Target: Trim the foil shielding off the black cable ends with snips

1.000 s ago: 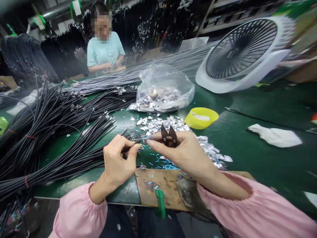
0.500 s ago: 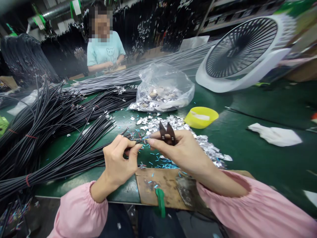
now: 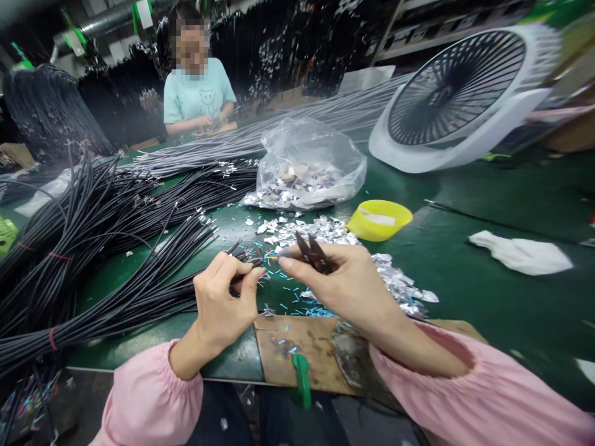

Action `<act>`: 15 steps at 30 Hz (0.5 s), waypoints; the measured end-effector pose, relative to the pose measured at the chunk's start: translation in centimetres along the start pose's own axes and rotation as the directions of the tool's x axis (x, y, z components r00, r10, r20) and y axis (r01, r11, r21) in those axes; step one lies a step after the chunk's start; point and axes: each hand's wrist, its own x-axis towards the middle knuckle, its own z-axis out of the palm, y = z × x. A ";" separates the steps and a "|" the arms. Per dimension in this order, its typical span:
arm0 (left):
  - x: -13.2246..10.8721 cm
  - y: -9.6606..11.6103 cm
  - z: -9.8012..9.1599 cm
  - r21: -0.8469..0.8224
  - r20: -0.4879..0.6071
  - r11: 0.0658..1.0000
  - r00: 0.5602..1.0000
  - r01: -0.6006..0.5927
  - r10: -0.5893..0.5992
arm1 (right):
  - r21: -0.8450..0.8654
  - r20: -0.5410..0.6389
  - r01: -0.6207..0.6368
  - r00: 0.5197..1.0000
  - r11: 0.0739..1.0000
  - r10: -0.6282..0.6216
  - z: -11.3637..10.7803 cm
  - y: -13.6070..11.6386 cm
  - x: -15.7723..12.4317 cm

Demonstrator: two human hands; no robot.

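Note:
My left hand (image 3: 227,297) is closed in a pinch on the end of a black cable (image 3: 248,261), whose thin coloured wires fan out toward the right. Dark thread snips (image 3: 313,253) lie in my right hand (image 3: 351,279), their blades pointing up and away from me. The thumb and forefinger of that hand pinch close to the wire tips; whether they grip a wire I cannot make out. Below the hands, bits of blue sheath (image 3: 320,311) are scattered over the green table (image 3: 502,204). Silver foil scraps (image 3: 400,282) lie behind and beside my right hand.
Bundles of black cable (image 3: 106,248) cover the left side. A clear plastic bag (image 3: 311,167) of scraps, a yellow dish (image 3: 380,222) and a white fan (image 3: 446,105) stand farther back. A brown board (image 3: 288,359) lies at the front edge. Across the table sits a person (image 3: 198,93).
My right hand has shifted slightly right, away from my left hand. The snips have turned, their blades now leaning left and closer together. My left hand has stayed nearly still.

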 end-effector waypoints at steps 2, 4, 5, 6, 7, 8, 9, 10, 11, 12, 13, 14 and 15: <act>0.0 0.1 0.0 0.000 -0.006 1.000 1.000 0.001 -0.001 | 0.021 0.007 -0.045 0.999 0.999 0.045 -0.1 0.1 0.1; 0.0 0.1 0.0 0.000 -0.010 1.000 1.000 0.000 0.000 | 0.029 0.063 -0.078 0.995 0.997 0.076 -0.2 0.1 0.2; 0.0 0.1 0.0 0.000 -0.011 1.000 1.000 -0.003 0.003 | 0.034 0.083 -0.089 0.993 0.995 0.086 -0.2 0.1 0.3; 0.0 0.1 0.1 0.001 -0.010 1.000 1.000 -0.008 0.008 | 0.041 0.090 -0.098 0.992 0.994 0.094 -0.2 0.1 0.3; -0.1 0.1 0.1 0.002 -0.009 1.000 1.000 -0.016 0.016 | 0.051 0.087 -0.106 0.991 0.993 0.101 -0.1 0.1 0.3; -0.1 0.1 0.1 0.002 -0.008 1.000 1.000 -0.025 0.025 | 0.062 0.078 -0.116 0.991 0.991 0.111 -0.1 0.1 0.3; -0.1 0.1 0.1 0.004 -0.007 0.999 0.999 -0.033 0.034 | 0.072 0.069 -0.127 0.990 0.989 0.123 0.0 0.2 0.2; -0.1 0.1 0.2 0.005 -0.006 0.999 0.999 -0.038 0.038 | 0.083 0.059 -0.139 0.989 0.987 0.135 0.0 0.2 0.3; -0.2 0.1 0.2 0.007 -0.003 0.999 0.999 -0.038 0.038 | 0.093 0.051 -0.151 0.988 0.984 0.146 0.1 0.2 0.3; -0.2 0.1 0.2 0.011 -0.002 0.999 0.999 -0.035 0.035 | 0.102 0.052 -0.162 0.986 0.982 0.157 0.1 0.2 0.3; -0.3 0.1 0.3 0.017 -0.002 0.999 1.000 -0.030 0.030 | 0.110 0.062 -0.173 0.984 0.979 0.167 0.1 0.2 0.4; -0.3 0.1 0.3 0.022 -0.005 0.999 1.000 -0.026 0.026 | 0.120 0.079 -0.183 0.982 0.976 0.174 0.1 0.1 0.4; -0.3 0.1 0.3 0.026 -0.010 0.999 1.000 -0.025 0.025 | 0.130 0.111 -0.194 0.977 0.972 0.180 0.1 0.1 0.5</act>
